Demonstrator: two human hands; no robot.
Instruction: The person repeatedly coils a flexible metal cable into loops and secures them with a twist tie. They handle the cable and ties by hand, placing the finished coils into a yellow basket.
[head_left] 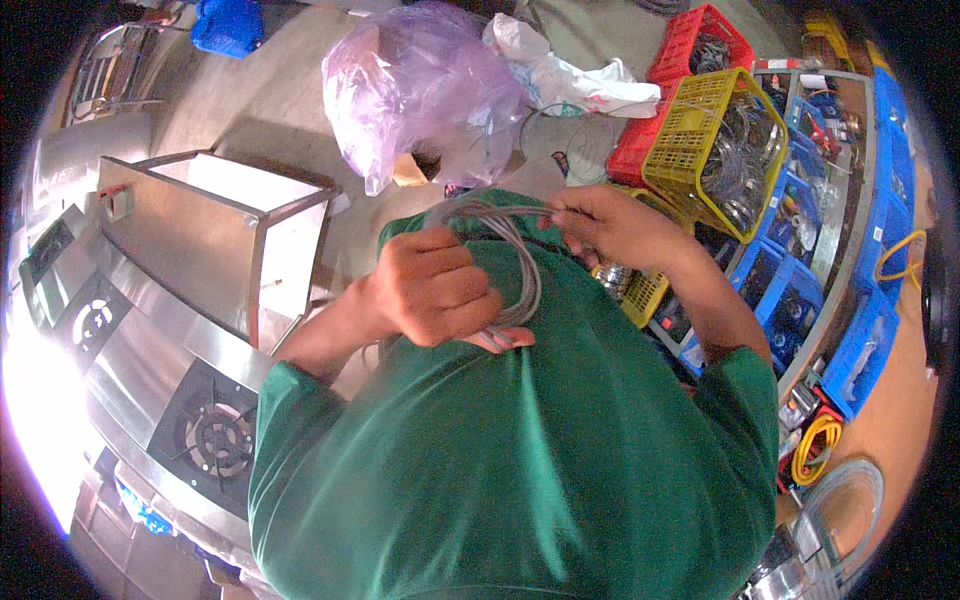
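Note:
A coil of thin grey cable [528, 272] hangs in front of my green shirt. My left hand [437, 287] is closed in a fist around one side of the coil, its thumb pointing right below the loops. To the right, my right hand [612, 226] pinches a stretch of the cable that runs across from the top of the coil. Its fingertips are partly hidden, so the exact end of the cable cannot be made out.
A large purple plastic bag [420, 85] stands on the floor ahead, beside a white bag [580, 75]. Yellow [665, 150] and red crates [690, 35] and blue parts bins [780, 280] line the right. Left are a steel counter with a gas burner [215, 430] and a metal box frame [190, 220].

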